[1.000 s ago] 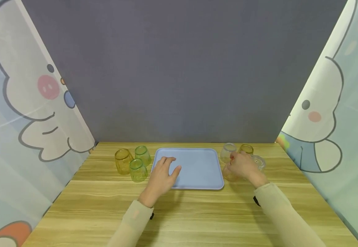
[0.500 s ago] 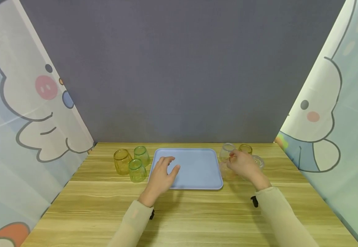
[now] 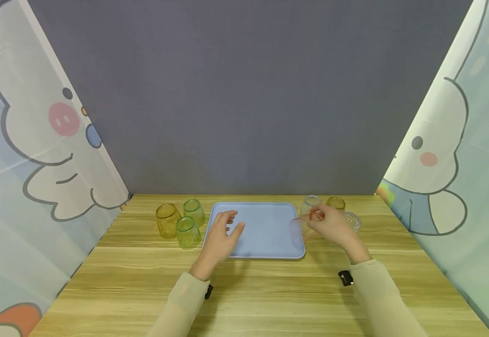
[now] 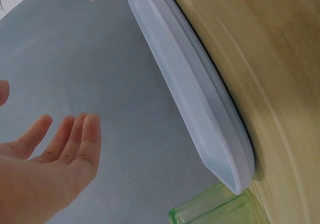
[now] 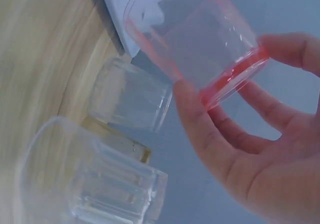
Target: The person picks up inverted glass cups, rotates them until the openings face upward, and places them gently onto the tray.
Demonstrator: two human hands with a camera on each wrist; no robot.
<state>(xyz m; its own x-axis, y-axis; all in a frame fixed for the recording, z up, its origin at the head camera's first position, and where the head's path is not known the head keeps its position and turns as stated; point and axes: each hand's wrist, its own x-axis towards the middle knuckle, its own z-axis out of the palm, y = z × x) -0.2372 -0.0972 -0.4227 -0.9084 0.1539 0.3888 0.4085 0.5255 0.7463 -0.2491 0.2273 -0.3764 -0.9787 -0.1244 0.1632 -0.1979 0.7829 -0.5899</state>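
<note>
"Tray [image 3: 261, 231] first, from the head view: pale blue, flat on the wooden table [image 3: 269, 299]. What stands at its nine o'clock?"

"An amber glass [image 3: 168, 222] and two green glasses [image 3: 188, 234], grouped together."

"And the hands?"

"Left hand [image 3: 219, 241] lies over the tray's eight o'clock side in this line of sight, fingers loosely bent, holding nothing. Right hand [image 3: 332, 227], out at three o'clock, pinches a red-tinged clear cup [image 3: 298, 232]. That cup is tilted, blurred, and overlaps the tray's three o'clock edge; whether they touch, I can't tell."

"What's around the right hand?"

"A clear glass [image 3: 310, 206] at ten o'clock from it, a yellow glass [image 3: 336, 203] at twelve, a second clear glass [image 3: 353, 221] at two."

"Left wrist view?"

"The left hand sits at eight o'clock, thumb and fingers well apart from the tray, which slants from twelve down to five. One green glass shows by its corner at five."

"Right wrist view?"

"Digits curl round the cup's red end, and its other end points between ten and eleven. The tray's corner is at eleven. Clear glasses stand at nine and seven, the yellow one partly hidden between them."
</note>
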